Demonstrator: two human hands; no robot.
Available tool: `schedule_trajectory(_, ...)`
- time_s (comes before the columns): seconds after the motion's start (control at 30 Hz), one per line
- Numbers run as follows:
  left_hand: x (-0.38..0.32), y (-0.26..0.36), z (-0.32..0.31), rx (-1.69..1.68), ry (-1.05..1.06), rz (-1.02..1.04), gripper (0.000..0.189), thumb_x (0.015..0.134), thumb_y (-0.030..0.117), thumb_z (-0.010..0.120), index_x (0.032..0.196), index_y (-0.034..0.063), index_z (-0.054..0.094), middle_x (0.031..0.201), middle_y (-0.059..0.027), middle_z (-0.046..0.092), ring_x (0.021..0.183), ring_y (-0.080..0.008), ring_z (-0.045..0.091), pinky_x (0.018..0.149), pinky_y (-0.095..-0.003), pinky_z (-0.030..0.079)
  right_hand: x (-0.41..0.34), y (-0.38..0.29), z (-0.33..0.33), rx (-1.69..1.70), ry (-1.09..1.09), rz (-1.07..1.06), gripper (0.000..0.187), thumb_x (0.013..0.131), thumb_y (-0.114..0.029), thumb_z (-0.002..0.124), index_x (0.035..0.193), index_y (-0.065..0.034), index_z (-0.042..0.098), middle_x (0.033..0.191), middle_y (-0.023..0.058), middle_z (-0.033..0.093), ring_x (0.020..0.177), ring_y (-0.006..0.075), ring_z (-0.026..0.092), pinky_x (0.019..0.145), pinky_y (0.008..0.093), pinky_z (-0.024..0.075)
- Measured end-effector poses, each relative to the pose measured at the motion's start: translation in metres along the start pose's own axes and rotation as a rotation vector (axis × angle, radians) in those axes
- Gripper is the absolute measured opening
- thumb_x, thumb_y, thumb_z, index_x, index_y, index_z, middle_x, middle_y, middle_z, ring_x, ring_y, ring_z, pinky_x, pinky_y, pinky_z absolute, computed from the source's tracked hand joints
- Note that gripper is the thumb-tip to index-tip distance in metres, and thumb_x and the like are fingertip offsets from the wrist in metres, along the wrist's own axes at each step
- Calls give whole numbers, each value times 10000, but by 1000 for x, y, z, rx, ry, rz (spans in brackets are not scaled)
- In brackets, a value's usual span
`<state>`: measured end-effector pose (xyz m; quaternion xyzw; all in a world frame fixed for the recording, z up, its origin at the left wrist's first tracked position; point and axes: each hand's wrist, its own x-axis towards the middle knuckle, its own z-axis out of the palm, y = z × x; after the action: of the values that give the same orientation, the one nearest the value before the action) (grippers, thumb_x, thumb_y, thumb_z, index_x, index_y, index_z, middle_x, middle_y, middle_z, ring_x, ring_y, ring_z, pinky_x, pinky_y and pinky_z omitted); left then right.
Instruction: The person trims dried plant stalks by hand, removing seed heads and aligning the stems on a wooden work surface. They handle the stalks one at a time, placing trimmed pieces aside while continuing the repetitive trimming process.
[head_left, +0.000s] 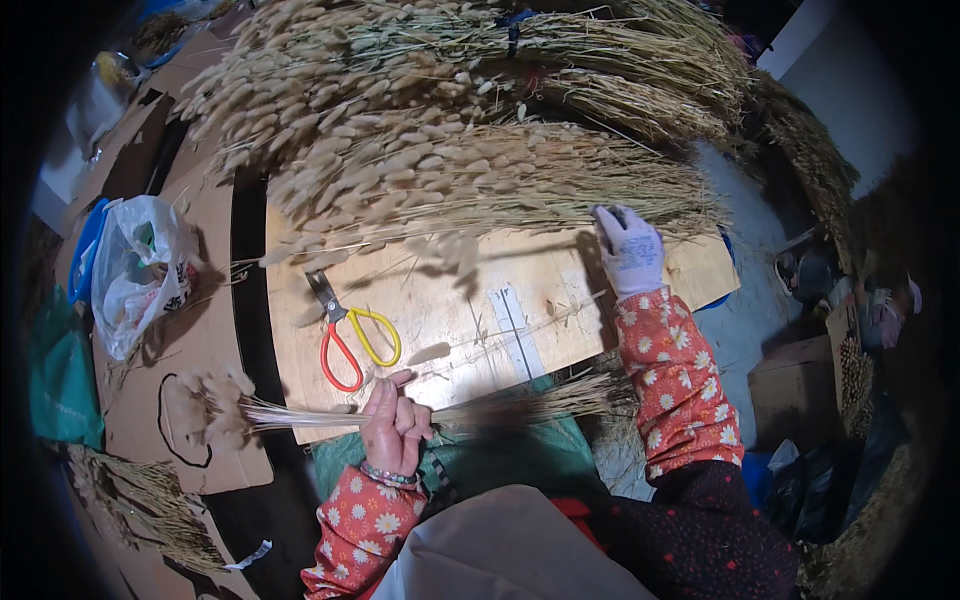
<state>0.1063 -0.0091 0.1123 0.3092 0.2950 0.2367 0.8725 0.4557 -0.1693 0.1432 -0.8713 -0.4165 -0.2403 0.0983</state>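
Note:
My left hand, bare with a bracelet at the wrist, is closed around a bunch of dried bunny-tail grass. Its fluffy heads point left and its stems run right past my palm. My right hand, in a white glove, is at the stem side of a large heap of the same grass. Its fingertips reach the heap's near edge; whether they pinch a stem is not clear. Scissors with one red and one yellow handle lie on the wooden board. A single grass head lies near my left fingertips.
Tied bundles are stacked at the back. A dark line crosses a white strip on the board. To the left are cardboard, a plastic bag, a black cord loop and another bundle. A carton stands at right.

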Motion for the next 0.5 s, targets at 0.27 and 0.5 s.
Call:
schedule_trajectory(0.27,-1,-2,-3,4,-3,-8,327,1008,265,415,1126,-9,551,500,28,253,427,-124,341,423,-270,401,-20,-5,-14,227,-22,73,230,826,-213,645,1054,-184,631,927,82,617,814,298,615,712,402,496)
schedule_trajectory(0.5,-1,-3,-3,14,-7,-22,377,1006,257,418,1229,-35,501,509,38,252,422,-116,327,450,-262,412,-22,-12,-22,207,-86,-147,257,802,-198,653,1055,-160,632,899,55,624,802,257,616,710,383,491)
